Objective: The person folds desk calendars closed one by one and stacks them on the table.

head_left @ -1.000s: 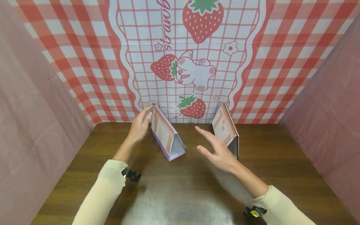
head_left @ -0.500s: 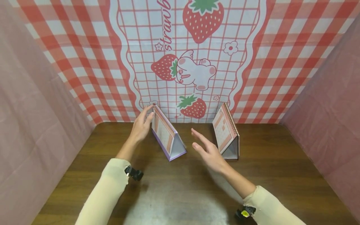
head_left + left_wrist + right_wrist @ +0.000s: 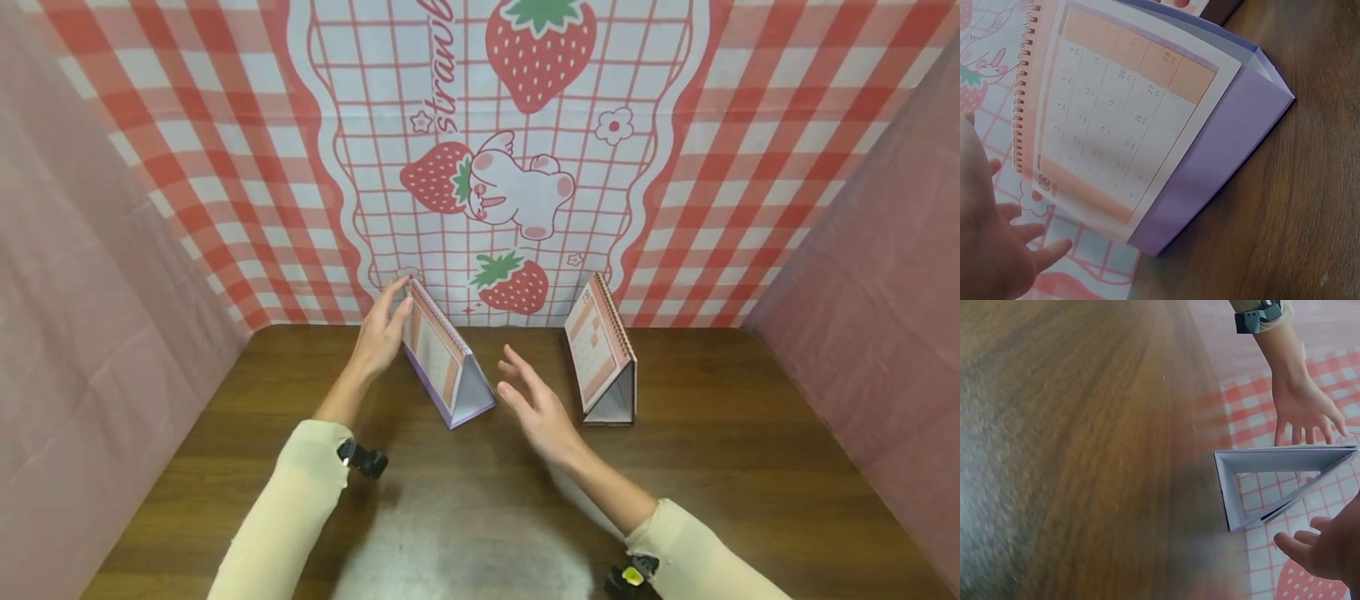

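Note:
A desk calendar with a purple base (image 3: 435, 354) stands tent-like on the table, its month page facing left. My left hand (image 3: 378, 337) is at its far left end, fingers extended, fingertips right at the top corner. In the left wrist view the calendar page (image 3: 1116, 112) and its spiral binding show beside that hand (image 3: 991, 231). My right hand (image 3: 543, 421) hovers just right of the same calendar, fingers loosely extended and holding nothing. The right wrist view shows the calendar's hollow triangular end (image 3: 1229, 494) between both hands. A second desk calendar (image 3: 596, 346) with a dark base stands farther right.
The brown wooden table (image 3: 720, 467) meets a checked strawberry-print cloth (image 3: 517, 192) at the back. Plain pink cloth (image 3: 97, 250) hangs at the left, and another pink cloth (image 3: 877, 250) at the right.
My right hand has moved left, away from the dark-based calendar and toward the purple-based one. My left hand has shifted slightly right, closer to the purple-based calendar. Both calendars stay in place.

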Demonstrator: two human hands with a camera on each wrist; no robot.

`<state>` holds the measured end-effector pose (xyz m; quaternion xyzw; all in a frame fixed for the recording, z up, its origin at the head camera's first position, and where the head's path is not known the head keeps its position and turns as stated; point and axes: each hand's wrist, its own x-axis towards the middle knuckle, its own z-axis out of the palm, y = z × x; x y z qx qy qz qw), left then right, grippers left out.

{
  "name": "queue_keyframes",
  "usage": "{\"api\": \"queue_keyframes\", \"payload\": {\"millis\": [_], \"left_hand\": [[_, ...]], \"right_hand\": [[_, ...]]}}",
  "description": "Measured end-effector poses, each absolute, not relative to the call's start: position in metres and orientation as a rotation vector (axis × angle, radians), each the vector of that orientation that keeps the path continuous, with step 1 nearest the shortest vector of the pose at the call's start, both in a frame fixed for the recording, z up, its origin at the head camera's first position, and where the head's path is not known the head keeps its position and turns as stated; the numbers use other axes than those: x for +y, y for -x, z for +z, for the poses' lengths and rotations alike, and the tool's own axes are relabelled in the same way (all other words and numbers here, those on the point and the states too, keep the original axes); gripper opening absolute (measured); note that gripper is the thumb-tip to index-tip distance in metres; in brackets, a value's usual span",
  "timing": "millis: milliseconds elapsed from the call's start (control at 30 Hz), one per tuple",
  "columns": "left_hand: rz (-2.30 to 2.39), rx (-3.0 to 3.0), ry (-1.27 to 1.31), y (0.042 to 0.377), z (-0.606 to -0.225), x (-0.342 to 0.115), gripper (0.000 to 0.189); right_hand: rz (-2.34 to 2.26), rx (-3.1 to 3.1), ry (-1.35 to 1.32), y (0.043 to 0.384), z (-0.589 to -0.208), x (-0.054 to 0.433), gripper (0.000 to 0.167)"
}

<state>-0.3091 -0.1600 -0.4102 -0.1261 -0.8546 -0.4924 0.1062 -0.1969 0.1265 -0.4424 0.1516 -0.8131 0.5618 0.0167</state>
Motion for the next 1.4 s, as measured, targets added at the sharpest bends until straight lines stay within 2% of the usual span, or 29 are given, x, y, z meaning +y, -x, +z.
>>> {"api": "queue_keyframes", "payload": {"millis": [633, 1400], "left_hand": [[-1.522, -2.484, 0.371, 0.314, -0.416, -0.146, 0.062], [-1.574, -2.451, 0.333, 0.315, -0.419, -0.140, 0.069]], "right_hand": [[1.853, -2.468, -0.528, 0.191, -0.450, 0.112, 0.056], [1.836, -2.456, -0.553, 0.190, -0.455, 0.107, 0.051]]}}
